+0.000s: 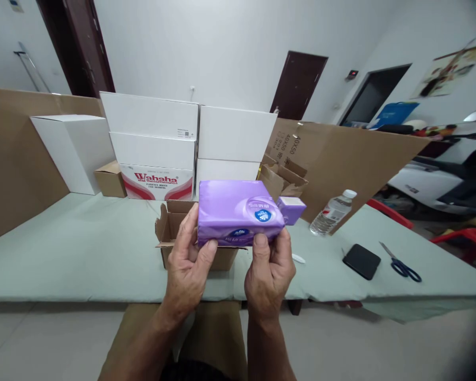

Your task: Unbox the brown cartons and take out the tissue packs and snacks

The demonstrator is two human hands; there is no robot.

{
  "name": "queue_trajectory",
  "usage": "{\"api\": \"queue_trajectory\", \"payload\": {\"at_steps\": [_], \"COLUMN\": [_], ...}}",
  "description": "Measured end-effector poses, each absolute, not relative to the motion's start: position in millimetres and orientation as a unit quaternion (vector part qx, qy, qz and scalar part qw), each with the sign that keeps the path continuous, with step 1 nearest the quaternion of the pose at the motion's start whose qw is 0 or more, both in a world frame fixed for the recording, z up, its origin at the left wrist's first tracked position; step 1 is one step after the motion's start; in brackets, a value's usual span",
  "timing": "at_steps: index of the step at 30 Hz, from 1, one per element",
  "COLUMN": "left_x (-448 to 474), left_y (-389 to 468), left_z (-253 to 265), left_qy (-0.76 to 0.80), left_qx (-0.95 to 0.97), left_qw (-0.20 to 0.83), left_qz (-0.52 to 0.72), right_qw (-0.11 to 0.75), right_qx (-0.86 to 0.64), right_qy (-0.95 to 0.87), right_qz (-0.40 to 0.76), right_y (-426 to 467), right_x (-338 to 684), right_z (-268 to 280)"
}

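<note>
A purple tissue pack (232, 206) with a blue round logo is held up in the air between both hands. My left hand (190, 259) grips its left end, thumb at the front lower edge. At the right end my right hand (267, 264) is closed on it, thumb against the front face. Behind and below the pack stands an open brown cardboard box (170, 222) on the table, its inside mostly hidden. Just right of the pack, a smaller purple box with a pale top (292, 209) shows, its lower part partly covered.
White Wahaba-style printed cartons (156, 182) with raised flaps line the back, a small brown box (111, 180) beside them. To the right are a water bottle (333, 213), a black flat case (362, 261) and scissors (400, 266). Cardboard panels (353, 159) border the green-covered table (83, 254).
</note>
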State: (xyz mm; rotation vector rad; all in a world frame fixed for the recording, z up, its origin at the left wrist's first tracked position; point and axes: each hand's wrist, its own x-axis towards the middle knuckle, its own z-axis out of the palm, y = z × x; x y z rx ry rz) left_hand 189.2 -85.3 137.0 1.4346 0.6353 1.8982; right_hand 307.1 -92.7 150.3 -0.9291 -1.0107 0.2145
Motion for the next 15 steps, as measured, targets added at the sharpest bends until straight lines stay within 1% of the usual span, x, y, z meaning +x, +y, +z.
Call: {"api": "queue_trajectory", "payload": {"at_steps": [6, 15], "left_x": [189, 188], "left_y": [-88, -85], "left_z": [115, 121], "left_qy": [0.302, 0.330], "left_qx": [0.508, 0.484], "left_qw": [0.300, 0.303], "left_qz": [0.748, 0.752], "right_qw": [0.778, 0.782], "right_qx": [-0.440, -0.414], "right_qy": [-0.433, -0.449], "right_qz": [0.119, 0.121], "right_y": [-94, -95], "right_x": [301, 302], "right_z": [129, 135]}}
